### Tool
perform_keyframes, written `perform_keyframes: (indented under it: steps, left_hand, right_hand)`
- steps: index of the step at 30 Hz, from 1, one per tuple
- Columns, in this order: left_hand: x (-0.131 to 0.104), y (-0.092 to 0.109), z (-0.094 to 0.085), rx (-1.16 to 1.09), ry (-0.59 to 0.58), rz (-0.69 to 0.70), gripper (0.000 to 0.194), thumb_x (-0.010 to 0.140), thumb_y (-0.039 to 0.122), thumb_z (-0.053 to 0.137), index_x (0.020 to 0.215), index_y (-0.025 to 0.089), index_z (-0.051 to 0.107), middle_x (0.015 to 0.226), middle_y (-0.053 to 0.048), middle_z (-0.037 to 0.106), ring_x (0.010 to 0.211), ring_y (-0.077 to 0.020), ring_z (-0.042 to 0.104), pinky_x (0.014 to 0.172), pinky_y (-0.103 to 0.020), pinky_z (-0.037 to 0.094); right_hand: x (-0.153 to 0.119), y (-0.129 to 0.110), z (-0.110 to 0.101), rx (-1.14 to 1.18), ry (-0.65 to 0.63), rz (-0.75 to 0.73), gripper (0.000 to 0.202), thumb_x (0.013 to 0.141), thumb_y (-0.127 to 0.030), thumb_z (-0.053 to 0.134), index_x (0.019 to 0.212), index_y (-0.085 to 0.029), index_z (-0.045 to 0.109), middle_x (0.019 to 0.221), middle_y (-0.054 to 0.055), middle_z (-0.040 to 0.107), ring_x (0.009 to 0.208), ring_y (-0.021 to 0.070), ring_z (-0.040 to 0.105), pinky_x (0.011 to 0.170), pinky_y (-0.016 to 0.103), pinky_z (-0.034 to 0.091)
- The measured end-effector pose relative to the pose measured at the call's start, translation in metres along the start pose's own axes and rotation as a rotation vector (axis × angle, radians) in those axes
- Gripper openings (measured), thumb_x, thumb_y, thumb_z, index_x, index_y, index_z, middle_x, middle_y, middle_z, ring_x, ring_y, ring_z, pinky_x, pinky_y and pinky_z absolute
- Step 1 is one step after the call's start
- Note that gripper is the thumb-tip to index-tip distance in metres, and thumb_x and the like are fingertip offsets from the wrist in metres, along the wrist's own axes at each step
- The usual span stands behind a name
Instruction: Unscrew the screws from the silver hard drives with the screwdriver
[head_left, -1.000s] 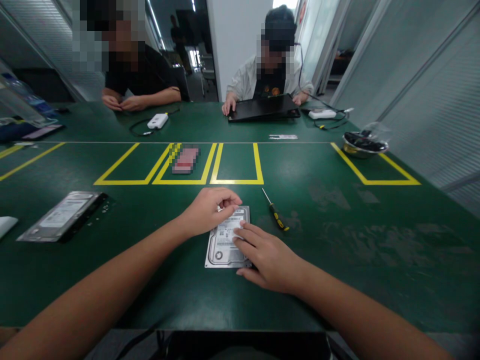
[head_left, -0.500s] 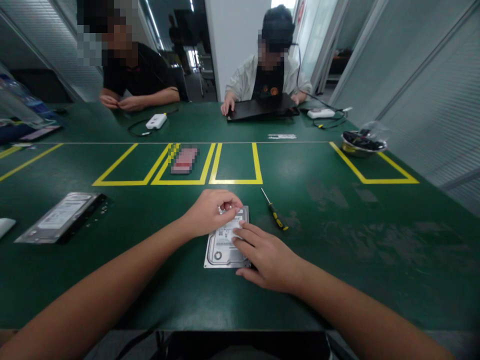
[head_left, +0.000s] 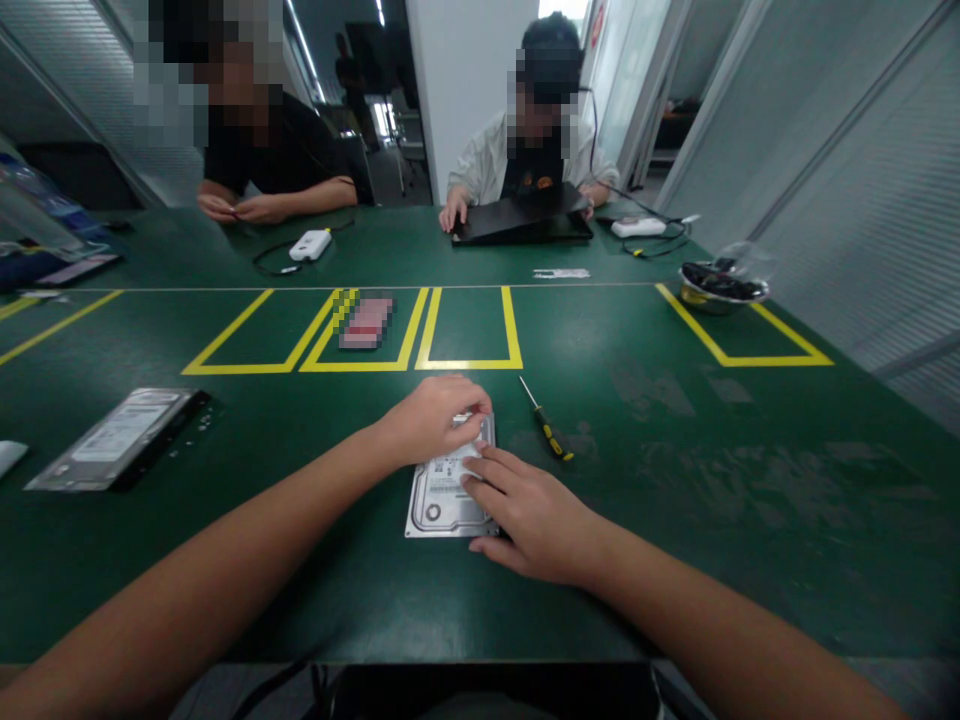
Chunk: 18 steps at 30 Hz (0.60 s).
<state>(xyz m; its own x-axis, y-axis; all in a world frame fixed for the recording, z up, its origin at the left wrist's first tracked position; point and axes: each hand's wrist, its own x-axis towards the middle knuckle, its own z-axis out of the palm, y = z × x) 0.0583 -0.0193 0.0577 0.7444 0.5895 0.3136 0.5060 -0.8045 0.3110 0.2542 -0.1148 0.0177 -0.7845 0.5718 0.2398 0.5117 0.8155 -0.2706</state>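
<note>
A silver hard drive [head_left: 442,505] with a white label lies flat on the green table in front of me. Above its far end, my left hand [head_left: 442,415] is closed in a pinch, thumb against forefinger. Whatever may be between those fingertips is too small to make out. The fingers of my right hand [head_left: 529,505] are spread and rest on the drive's right side, covering part of the label, while the thumb lies by the near right corner. Just beyond, to the right, is a screwdriver [head_left: 549,430] with a black and yellow handle.
A second hard drive [head_left: 116,440] lies at the left, with small bits [head_left: 201,425] beside it. Yellow tape [head_left: 469,364] marks areas on the table. A bowl of dark items [head_left: 724,290] stands at right. Across sit two people, one holding a black laptop [head_left: 521,220].
My left hand has shifted slightly to the right over the drive's far end, still pinched. My right hand and the drive look the same; the whole view has moved a little.
</note>
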Motion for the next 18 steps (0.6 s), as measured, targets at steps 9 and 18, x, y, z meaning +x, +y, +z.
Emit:
perform_keyframes:
  steps: [9,18]
  left_hand:
    - [0.015,-0.008,0.008,0.019,-0.147,0.005,0.015,0.093,0.016,0.047,0.092,0.015,0.062,0.092,-0.007,0.066,0.088,-0.0192,0.058,0.082,-0.033,0.044]
    - [0.027,-0.018,0.012,-0.065,-0.217,-0.050,0.013,0.090,0.014,0.052,0.089,0.015,0.065,0.090,-0.005,0.069,0.086,-0.0174,0.060,0.081,-0.030,0.043]
  right_hand:
    - [0.001,-0.001,-0.002,0.008,-0.009,0.016,0.058,0.086,-0.042,0.064,0.131,-0.006,0.055,0.139,0.019,0.054,0.137,0.0350,0.042,0.119,0.047,0.033]
    - [0.000,-0.001,-0.001,0.000,-0.020,0.014,0.060,0.087,-0.043,0.063,0.133,-0.006,0.053,0.141,0.019,0.052,0.138,0.0356,0.041,0.119,0.048,0.033]
